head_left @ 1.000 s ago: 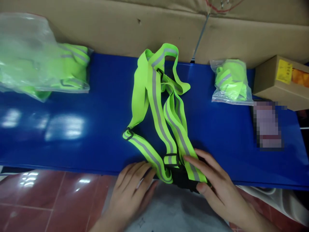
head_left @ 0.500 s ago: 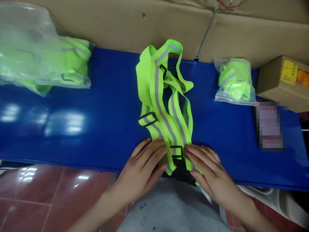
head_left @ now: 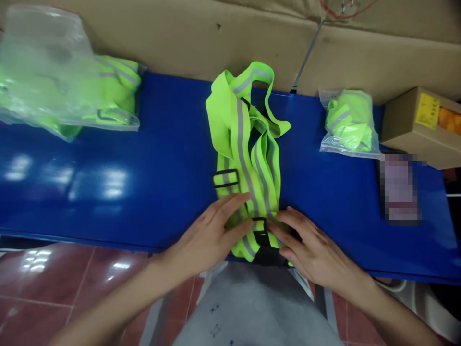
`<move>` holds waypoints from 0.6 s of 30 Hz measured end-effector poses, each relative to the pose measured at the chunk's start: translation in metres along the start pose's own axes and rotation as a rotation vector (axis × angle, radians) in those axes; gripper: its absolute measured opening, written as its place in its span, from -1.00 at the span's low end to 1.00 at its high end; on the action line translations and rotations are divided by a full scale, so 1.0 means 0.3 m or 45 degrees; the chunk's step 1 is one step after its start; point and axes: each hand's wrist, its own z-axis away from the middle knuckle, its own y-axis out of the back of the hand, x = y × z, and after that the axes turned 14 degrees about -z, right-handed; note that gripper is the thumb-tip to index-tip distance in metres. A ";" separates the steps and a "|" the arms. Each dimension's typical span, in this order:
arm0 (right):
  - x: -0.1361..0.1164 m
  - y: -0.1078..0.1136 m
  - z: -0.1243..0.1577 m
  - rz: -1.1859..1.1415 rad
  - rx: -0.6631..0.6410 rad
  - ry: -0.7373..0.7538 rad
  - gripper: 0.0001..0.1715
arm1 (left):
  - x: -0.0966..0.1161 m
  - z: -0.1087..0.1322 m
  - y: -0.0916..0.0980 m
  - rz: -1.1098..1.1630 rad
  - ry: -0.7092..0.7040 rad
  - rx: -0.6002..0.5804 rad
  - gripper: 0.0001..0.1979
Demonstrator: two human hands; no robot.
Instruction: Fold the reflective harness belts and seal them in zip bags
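A neon-green reflective harness [head_left: 240,129] with grey stripes and black buckles lies in loose loops on the blue table, its lower end at the front edge. My left hand [head_left: 212,233] rests on its left side, fingers stretched over the straps and thumb apart, near a black buckle [head_left: 226,178]. At the right edge, my right hand [head_left: 311,247] touches the straps with its fingers spread. Between the hands are another black buckle [head_left: 260,225] and a black strap section [head_left: 268,256]. Neither hand is closed round the harness; some fingertips are hidden by the straps.
Clear bags [head_left: 68,86] of green straps lie at the left back. A smaller bag [head_left: 348,120] sits at the right, beside a cardboard box [head_left: 408,117] and a blurred-out phone-like object [head_left: 399,187]. A brown padded panel [head_left: 173,38] borders the back of the blue table [head_left: 86,206].
Both hands have shifted inward around the straps, and the harness bundle is narrower. The left buckle has moved right and turned level. The right hand's fingers are more spread.
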 end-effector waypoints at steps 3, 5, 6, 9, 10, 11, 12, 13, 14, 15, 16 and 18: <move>-0.009 0.001 0.000 0.008 0.002 -0.012 -0.60 | -0.024 -0.051 -0.012 -0.135 -0.339 0.039 -0.78; -0.013 0.006 -0.005 -0.025 -0.064 0.001 -0.60 | -0.042 -0.095 -0.017 -0.206 -0.574 0.007 -0.80; -0.014 0.009 -0.008 -0.033 -0.085 0.017 -0.61 | -0.051 -0.118 -0.019 -0.209 -0.659 -0.026 -0.76; -0.016 0.012 -0.010 -0.021 -0.054 0.073 -0.73 | -0.074 -0.179 -0.029 -0.164 -0.812 -0.122 -0.58; -0.016 0.010 -0.008 -0.013 -0.032 0.082 -0.78 | -0.081 -0.195 -0.032 -0.169 -0.849 -0.141 -0.53; -0.015 0.008 -0.005 -0.008 -0.013 0.089 -0.82 | -0.086 -0.207 -0.033 -0.183 -0.874 -0.152 -0.49; -0.015 0.005 -0.001 -0.005 -0.003 0.094 -0.84 | -0.091 -0.213 -0.031 -0.200 -0.892 -0.158 -0.47; -0.013 0.002 0.003 -0.001 0.006 0.101 -0.85 | -0.095 -0.214 -0.025 -0.221 -0.898 -0.145 -0.46; -0.012 -0.001 0.007 0.006 0.023 0.107 -0.86 | -0.097 -0.208 -0.015 -0.251 -0.896 -0.114 -0.46; -0.010 -0.003 0.010 0.017 0.044 0.109 -0.87 | -0.098 -0.195 -0.002 -0.290 -0.892 -0.069 -0.48; -0.009 -0.004 0.012 0.026 0.067 0.107 -0.87 | -0.098 -0.176 0.015 -0.331 -0.886 -0.019 -0.51; -0.006 -0.003 0.009 0.014 0.104 0.090 -0.87 | -0.096 -0.126 0.050 -0.402 -0.858 0.066 -0.59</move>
